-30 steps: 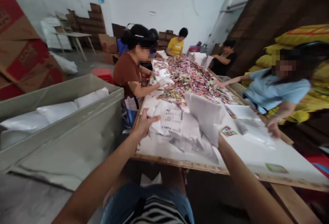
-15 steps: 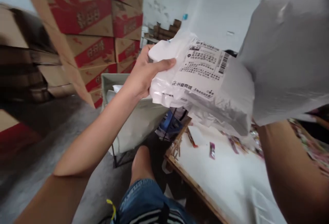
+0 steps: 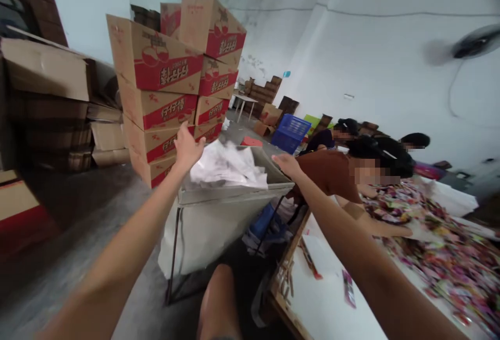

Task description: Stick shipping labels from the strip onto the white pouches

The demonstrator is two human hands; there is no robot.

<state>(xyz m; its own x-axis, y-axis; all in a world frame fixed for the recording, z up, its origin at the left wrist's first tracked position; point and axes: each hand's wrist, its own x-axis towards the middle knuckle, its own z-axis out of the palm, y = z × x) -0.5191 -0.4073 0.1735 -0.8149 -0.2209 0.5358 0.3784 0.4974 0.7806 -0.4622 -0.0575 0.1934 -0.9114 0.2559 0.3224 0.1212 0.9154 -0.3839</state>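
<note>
1. At the top of the big bin (image 3: 234, 198), white bags (image 3: 228, 165) lie in a messy heap, up above the front rim.
2. The bags look thin, smooth and crinkly, with folds and pointy corners that stick out. They are a bit blurry, so any print on them is too hard to read.
3. The left hand (image 3: 188, 147) is wide, with its fingers spread and nothing in it. It is just beside the bags; I cannot tell if it touches them.
4. The right hand (image 3: 288, 165) is wide too and holds nothing. It is over the other side of the bin, a little apart from the bags.
5. The bin is grey-green and looks like cloth, with a flat, folded rim and soft, saggy sides. Thin, dark legs (image 3: 174, 256) hold it up.
6. Behind the left hand, brown cardboard boxes (image 3: 167, 77) stand in a tall stack. They have flat sides, red slanting bands and big, pale writing.
7. To the right is a smooth white bench (image 3: 332, 303) with a rough wooden edge. Lots of small, shiny, bright packets (image 3: 441, 246) are piled on it.
8. Near them, a person in a brown top (image 3: 328, 173) bends over the bench.
9. Farther back, a blue crate (image 3: 289, 131) leans at a tilt.
</note>
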